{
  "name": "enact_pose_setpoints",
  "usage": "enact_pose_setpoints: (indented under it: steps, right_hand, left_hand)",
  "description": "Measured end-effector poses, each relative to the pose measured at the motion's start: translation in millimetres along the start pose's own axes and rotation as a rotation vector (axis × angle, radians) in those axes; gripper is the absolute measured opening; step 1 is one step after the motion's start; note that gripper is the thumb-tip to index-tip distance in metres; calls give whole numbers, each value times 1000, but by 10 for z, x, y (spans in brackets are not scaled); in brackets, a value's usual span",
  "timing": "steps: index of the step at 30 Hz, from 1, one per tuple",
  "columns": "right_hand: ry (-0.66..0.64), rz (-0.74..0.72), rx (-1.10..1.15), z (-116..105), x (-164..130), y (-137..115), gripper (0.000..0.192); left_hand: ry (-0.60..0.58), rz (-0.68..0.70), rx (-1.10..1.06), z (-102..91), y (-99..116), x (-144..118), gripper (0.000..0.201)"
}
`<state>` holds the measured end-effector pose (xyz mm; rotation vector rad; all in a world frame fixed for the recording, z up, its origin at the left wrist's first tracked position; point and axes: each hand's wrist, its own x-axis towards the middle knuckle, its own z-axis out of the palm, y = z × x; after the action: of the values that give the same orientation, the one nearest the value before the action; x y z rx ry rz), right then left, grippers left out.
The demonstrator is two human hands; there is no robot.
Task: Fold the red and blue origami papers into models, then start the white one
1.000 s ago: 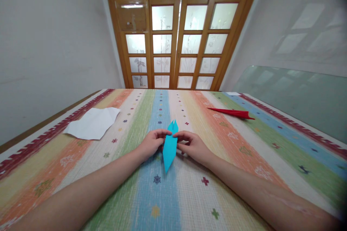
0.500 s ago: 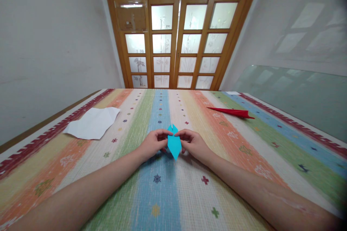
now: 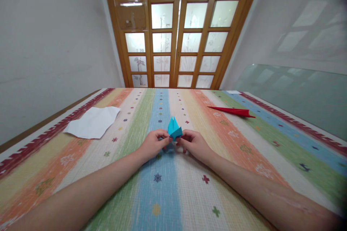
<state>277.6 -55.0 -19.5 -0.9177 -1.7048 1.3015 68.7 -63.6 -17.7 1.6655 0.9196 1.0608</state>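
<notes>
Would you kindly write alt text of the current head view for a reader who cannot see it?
A person's left hand and right hand hold a folded turquoise paper between them over a striped tablecloth. A creased white sheet lies to the left, a folded red paper to the right, and wooden glass-paned doors stand beyond.
</notes>
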Motion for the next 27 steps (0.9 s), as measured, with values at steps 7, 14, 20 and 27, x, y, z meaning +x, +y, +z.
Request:
enact_pose_setpoints:
  steps: [7,14,20,27]
  right_hand:
    - [-2,19,32,20,-11,-3,25]
    - [43,27,38,43,-22,-60,41]
    - [-1,74,38,14,-9,-100,80]
    - [-100,54,-55,-7,8,-68,25]
  left_hand:
    - [53,-92,6,22,-15,-6,19]
    - [89,-79,-104,50,5,-22,32]
    - [8,-152,-178,26,-22,17,58]
    - [-4,-153,-137,16,-34,20,66]
